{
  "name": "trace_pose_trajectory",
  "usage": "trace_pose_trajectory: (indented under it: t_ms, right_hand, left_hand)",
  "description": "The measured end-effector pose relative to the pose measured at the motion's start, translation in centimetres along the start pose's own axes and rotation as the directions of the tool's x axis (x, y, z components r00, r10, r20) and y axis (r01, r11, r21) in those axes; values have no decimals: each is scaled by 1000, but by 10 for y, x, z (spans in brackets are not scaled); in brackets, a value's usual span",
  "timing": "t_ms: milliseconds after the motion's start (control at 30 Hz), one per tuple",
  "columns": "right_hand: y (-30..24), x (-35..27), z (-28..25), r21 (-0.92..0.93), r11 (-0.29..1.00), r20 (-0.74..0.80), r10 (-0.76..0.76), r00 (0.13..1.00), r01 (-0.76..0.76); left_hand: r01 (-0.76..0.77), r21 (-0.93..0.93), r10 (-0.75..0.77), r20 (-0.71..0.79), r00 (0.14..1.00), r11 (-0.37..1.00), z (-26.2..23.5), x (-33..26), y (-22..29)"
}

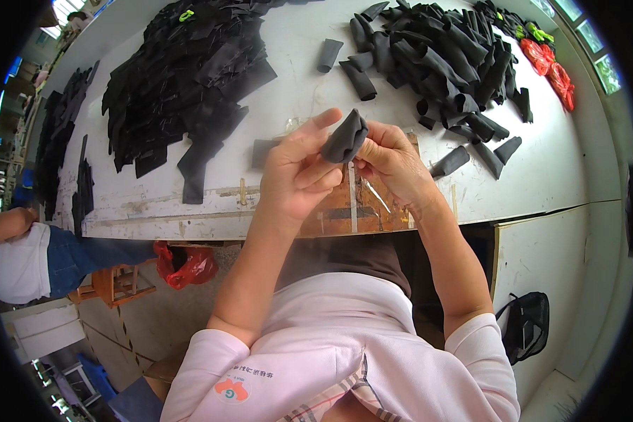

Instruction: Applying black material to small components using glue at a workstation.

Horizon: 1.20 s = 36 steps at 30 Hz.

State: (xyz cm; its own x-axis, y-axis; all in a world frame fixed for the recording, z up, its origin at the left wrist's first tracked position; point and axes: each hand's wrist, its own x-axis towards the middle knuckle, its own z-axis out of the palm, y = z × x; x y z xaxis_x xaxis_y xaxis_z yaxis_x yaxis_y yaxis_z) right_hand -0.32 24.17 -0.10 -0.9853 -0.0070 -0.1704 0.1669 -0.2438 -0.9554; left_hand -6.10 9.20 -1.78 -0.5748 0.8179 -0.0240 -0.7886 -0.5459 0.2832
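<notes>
Both hands are raised over the near edge of a white worktable [295,77]. My left hand [299,172] and my right hand [394,163] together grip one small black fabric piece [344,137], folded between the fingertips. On the table to the left lies a big heap of flat black fabric pieces [190,77]. To the right lies a heap of rolled black fabric tubes [443,60]. A few loose tubes [328,55] lie between the heaps and near my right hand.
A brown worn patch with clear tape [362,207] marks the table edge under my hands. Red bags [552,70] sit at the far right. Another person in a white top and jeans [28,257] sits at left beside a wooden stool and red bag [186,267]. A black bag [527,325] hangs lower right.
</notes>
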Motion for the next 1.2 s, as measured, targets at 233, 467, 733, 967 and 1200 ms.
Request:
trace_pose_trajectory:
  t_ms: [233,467,733,967,1200]
  right_hand:
    - [-13,4,3,-106,979,65,-170,983,177]
    - [12,17,-12,129,991,97,-37,995,24]
    - [-39,-18,9,-774,384,262,-530,806,504]
    - [6,-7,-14,-857,325,295,-330,897,401]
    - [1,-13,-5,-858,219,269,-578,770,464]
  left_hand:
    - [49,-143,-17,213,977,989,2,5,0]
    - [-378,879,605,136,784,292,22,6,-14]
    - [-550,778,694,216,687,302,45,-7,-15]
    - [-410,741,584,31,811,532,1,-11,-25]
    - [-292,947,342,232,910,134,59,8,-9]
